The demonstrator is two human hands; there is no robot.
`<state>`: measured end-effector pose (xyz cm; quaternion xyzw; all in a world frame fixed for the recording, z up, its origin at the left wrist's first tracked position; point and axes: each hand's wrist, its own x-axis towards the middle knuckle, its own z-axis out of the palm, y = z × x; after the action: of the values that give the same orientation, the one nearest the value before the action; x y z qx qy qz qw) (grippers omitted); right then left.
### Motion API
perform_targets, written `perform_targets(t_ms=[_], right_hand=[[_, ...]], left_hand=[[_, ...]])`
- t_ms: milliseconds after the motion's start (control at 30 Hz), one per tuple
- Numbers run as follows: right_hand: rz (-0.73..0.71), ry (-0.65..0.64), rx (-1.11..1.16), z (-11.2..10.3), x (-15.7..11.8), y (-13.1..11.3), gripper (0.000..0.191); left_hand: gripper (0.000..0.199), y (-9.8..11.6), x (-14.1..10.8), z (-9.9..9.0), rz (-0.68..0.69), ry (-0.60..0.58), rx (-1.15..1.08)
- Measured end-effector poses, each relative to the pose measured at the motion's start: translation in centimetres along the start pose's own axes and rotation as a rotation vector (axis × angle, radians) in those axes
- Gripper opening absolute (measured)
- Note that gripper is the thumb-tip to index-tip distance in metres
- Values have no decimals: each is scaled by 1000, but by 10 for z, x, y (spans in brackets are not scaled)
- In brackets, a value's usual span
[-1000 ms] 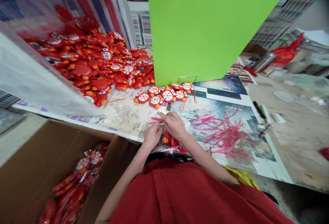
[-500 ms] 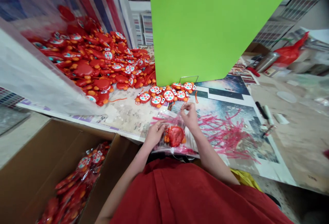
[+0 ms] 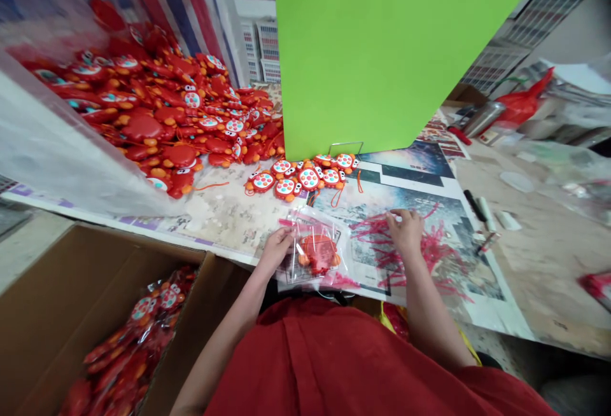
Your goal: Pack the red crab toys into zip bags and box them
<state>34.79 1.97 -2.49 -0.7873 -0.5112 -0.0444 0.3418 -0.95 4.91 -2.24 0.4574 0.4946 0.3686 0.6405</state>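
PLACE: we're logging a small toy-packing workshop | SEEN: we see a heap of loose red plastic toys point(image 3: 157, 114) on a workbench point(image 3: 224, 225) covered in printed sheets, bagged toys point(image 3: 147, 305) in a cardboard carton point(image 3: 100, 289), stacked plastic crates point(image 3: 267, 44) behind | SITE: factory-style bulk work area

Plastic crates point(image 3: 267, 47) stand beyond an upright green board point(image 3: 382, 47).

a heap of crab-shaped toys point(image 3: 157, 110) fills the upper left of the frame. a short row of toys point(image 3: 300, 180) lies just right of it, before an upright board point(image 3: 382, 53). a bagged toy point(image 3: 317, 254) lies below that row, and a cardboard box point(image 3: 95, 289) at lower left holds more bagged toys point(image 3: 153, 301).
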Motion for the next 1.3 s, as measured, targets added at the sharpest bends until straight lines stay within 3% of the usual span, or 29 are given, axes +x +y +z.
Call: perform_targets(t_ms=[133,267,433,600,867,967,1067,1133,1233,1300], right_hand=[[-132,-196,220,21,-11,-53,35],[-333,-325,117,45,-31,-102,36],[-409,-526,216,43,-41,-130,35],[-403,-623,291,30,-36,-122,27],[-334,-619,363,39,-27,-86,28],[-179,-393,90,35,-14,-65,32],[-71,-195,-103,21,-1,-48,54],[-80,-251,47,12,6,-43,62],[-138,-436,373,6,9,-46,51],[-194,-468,374,10,5,-56,43]], left_hand=[[41,0,-1,-1,5,-26,38],[37,-2,-3,-2,23,-20,18],[37,-2,-3,-2,25,-15,-75],[41,-6,2,-3,11,-44,-55],[42,-8,2,-7,-4,-64,-102],[43,-8,1,-7,-10,-48,-99],[42,-7,1,-6,-8,-36,-92],[42,-7,2,-6,-2,-33,-88],[42,-8,4,-6,0,-35,-83],[43,-9,4,-6,-6,-31,-82]])
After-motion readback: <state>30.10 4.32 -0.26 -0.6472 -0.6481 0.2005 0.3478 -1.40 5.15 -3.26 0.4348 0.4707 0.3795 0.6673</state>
